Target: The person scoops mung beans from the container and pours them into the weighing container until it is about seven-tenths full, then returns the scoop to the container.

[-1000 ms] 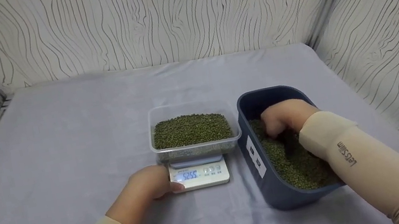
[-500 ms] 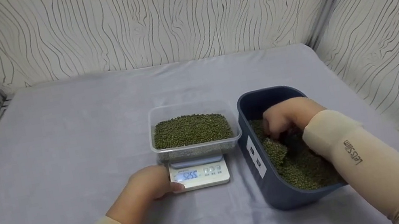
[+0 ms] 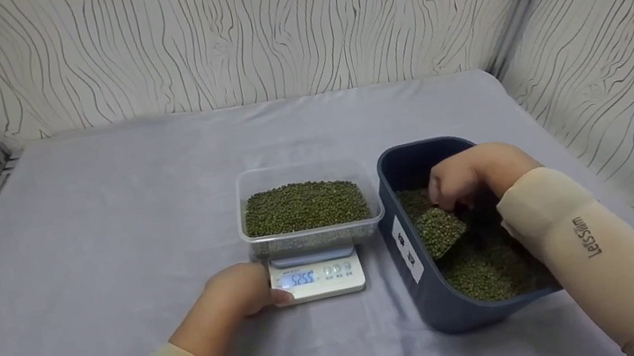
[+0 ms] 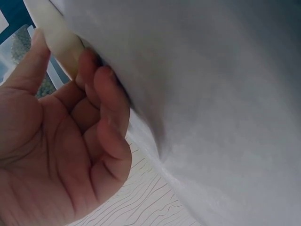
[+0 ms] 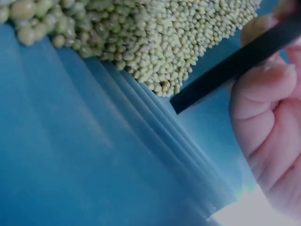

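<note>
My left hand (image 3: pixel 239 291) holds the left edge of a white kitchen scale (image 3: pixel 342 283), thumb on its front and fingers curled at its side, as the left wrist view shows. The lit display reads 525.5. A clear plastic container (image 3: pixel 314 238) of green mung beans (image 3: pixel 304 206) sits on the scale. My right hand (image 3: pixel 461 179) is inside a dark blue bin (image 3: pixel 393 203), gripping the black handle (image 5: pixel 235 66) of a scoop. The scoop's bowl, heaped with mung beans (image 3: pixel 438 231), is tilted over the beans in the bin. Its far side is hidden by my hand.
The bin stands close against the container's right side and has a white label (image 3: pixel 406 249) on its wall. More mung beans (image 3: pixel 482 279) lie in the bin. A pale lavender cloth (image 3: pixel 120 206) covers the table. Wood-patterned panels (image 3: pixel 264 24) stand behind and at both sides.
My right hand has risen and shifted right inside the bin, bringing the bean-filled scoop into sight. My left hand, the scale and its reading stay the same.
</note>
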Available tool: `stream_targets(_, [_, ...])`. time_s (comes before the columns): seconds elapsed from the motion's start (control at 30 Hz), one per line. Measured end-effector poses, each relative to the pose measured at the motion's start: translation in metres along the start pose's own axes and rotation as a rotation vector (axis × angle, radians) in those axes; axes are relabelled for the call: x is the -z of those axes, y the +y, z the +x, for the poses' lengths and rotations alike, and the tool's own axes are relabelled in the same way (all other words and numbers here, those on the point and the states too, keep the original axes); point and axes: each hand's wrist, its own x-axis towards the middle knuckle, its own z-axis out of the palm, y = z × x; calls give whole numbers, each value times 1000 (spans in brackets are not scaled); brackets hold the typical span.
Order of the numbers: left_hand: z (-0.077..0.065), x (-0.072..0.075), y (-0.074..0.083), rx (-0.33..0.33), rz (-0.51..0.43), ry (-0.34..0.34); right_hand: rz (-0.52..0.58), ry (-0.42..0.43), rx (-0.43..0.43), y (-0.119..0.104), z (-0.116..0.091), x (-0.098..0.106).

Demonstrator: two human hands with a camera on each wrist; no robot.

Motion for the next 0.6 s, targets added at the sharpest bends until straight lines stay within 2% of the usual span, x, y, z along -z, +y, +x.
stream_targets(0.3, [-1,2,2,21,17,-30,70,16,7,4,-9,2])
stream_targets(0.6, [-1,2,0,-1,15,-5,129,22,9,3,-16,10])
